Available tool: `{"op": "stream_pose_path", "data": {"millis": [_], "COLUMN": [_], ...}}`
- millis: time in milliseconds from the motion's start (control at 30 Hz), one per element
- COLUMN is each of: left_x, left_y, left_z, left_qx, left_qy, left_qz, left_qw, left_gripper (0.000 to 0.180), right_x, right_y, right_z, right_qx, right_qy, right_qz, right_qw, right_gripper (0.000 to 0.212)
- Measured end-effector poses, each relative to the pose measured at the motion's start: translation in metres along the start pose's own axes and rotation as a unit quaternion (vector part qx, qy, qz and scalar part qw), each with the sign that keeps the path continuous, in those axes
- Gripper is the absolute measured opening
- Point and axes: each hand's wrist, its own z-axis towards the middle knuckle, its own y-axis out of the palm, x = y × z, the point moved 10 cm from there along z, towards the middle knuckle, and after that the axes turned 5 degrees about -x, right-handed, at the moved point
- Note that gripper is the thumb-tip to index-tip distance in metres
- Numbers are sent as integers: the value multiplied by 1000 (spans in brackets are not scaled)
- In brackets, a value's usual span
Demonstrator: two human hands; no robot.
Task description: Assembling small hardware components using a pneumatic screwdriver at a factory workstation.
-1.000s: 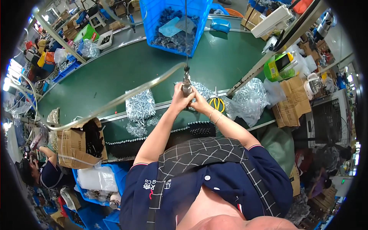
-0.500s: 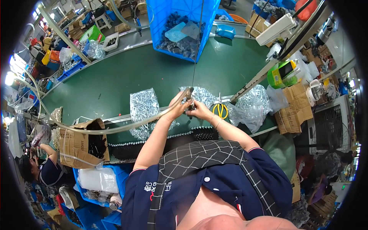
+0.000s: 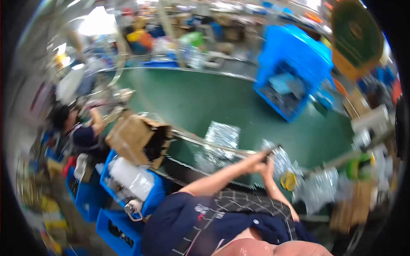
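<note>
Both hands are together above the near edge of the green work table, right of the middle. My left hand is closed round a hand tool with a dark end, which a pale hose runs to. Against it, my right hand is closed too; what its fingers hold is hidden and blurred. Shiny clear bags of small metal parts lie left of my hands, and another such bag lies just beyond them. Yellow-handled scissors lie right of my right hand.
A big blue bin with dark parts stands tilted at the far right. An open cardboard box stands left, above blue crates. Another person works at the left. A plastic bag lies at the right.
The whole view has swung left and is smeared, so the table, bin and hands appear farther right. My hands stay together at the tool; the other person and crates show more fully.
</note>
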Motion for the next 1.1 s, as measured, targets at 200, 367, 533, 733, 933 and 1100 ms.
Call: {"op": "stream_pose_path", "data": {"millis": [200,367,533,733,933,1100], "left_x": [-46,-58,22,130,210,216], "left_y": [-55,-148,-282,-280,-163,-229], "left_z": [-66,-93,-181,-203,-126,-155], "left_qx": [89,199,481,457,136,260], "left_qy": [-73,-138,-161,70,46,136], "left_qz": [135,-132,-270,-240,-85,-236], "left_qw": [984,961,818,854,986,926], "left_gripper": [61,45,38,49,62,65], "right_x": [-5,-10,-21,-67,-85,-124], "right_y": [26,0,6,37,25,21], "right_z": [-14,-13,-18,-36,-46,-50], "right_qx": [42,108,159,124,108,47], "right_qy": [-124,-129,-151,-139,-159,-183], "right_qz": [-394,-354,-519,-493,-511,-465], "right_qw": [910,920,826,850,838,865], "right_gripper": [67,73,47,57,67,64]}}
